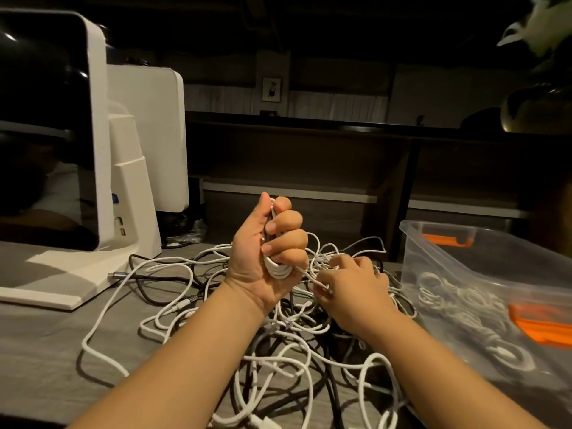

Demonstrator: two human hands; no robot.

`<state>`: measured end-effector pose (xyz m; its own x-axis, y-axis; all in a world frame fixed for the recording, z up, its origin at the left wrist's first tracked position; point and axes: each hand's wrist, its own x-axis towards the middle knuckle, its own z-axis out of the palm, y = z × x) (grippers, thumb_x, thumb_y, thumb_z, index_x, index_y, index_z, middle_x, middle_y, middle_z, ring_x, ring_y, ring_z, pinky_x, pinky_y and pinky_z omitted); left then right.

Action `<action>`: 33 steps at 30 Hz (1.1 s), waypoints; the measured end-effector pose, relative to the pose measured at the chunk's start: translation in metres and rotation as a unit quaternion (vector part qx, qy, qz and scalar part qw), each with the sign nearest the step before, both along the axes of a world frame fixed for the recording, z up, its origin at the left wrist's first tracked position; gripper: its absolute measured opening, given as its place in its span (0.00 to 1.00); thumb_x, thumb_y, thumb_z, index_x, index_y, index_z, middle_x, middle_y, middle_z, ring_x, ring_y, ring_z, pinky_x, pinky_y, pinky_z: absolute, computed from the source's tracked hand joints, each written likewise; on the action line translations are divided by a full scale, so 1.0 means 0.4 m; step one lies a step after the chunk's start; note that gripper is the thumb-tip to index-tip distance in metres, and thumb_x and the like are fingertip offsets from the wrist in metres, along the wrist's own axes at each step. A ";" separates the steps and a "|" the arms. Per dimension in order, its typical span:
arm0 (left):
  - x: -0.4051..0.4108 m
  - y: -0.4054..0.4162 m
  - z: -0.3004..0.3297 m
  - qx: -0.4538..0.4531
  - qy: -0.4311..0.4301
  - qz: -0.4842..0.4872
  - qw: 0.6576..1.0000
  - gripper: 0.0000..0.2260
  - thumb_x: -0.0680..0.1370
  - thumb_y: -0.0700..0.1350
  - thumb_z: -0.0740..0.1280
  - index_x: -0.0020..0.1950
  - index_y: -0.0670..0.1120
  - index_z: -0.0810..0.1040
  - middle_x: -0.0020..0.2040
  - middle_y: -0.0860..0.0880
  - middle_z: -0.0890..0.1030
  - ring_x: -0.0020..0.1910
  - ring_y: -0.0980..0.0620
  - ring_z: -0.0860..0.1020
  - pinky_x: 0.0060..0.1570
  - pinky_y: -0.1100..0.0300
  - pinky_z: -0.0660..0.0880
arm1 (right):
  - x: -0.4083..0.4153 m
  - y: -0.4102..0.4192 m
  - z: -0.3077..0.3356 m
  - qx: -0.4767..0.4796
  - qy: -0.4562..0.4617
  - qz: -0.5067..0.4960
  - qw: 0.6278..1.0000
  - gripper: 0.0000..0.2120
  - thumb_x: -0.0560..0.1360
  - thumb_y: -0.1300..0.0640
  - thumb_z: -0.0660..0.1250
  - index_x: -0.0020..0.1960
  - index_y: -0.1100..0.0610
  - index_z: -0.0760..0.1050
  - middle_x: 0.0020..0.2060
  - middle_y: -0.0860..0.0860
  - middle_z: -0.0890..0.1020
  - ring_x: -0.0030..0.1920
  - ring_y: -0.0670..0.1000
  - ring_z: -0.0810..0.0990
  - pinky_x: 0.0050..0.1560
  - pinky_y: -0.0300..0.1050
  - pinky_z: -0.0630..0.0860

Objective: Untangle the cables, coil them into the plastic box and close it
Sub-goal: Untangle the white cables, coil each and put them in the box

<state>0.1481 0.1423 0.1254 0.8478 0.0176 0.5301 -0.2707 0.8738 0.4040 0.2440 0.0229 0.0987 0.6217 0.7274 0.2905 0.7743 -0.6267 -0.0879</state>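
A tangle of white and black cables (278, 345) sprawls over the grey table in front of me. My left hand (266, 249) is raised above it, palm toward me, its fingers curled round a small coil of white cable (277, 269). One white strand runs from that coil to my right hand (349, 289), which pinches it low over the pile. The clear plastic box (439, 243) with orange latches stands at the right, apart from both hands. Several coiled white cables (464, 308) lie inside it.
A white monitor-style terminal (96, 134) on a white stand fills the left side, with a second white screen (148, 134) behind it. Loose cable ends reach toward its base. Dark benches and shelving lie beyond the table's far edge.
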 end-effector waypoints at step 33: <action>0.027 -0.013 -0.002 0.448 0.287 0.544 0.649 0.23 0.83 0.62 0.52 0.47 0.48 0.78 0.37 0.51 0.78 0.37 0.54 0.76 0.45 0.53 0.74 | 0.003 -0.038 -0.010 0.277 0.140 0.320 0.895 0.07 0.77 0.56 0.69 0.47 0.44 0.80 0.41 0.42 0.77 0.45 0.43 0.77 0.46 0.30 0.69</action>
<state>0.1590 0.1372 0.1246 0.6548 0.6732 0.3434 -0.1109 -0.3639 0.9248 0.2454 0.0076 0.0945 0.2346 0.7526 0.6153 0.8584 0.1367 -0.4945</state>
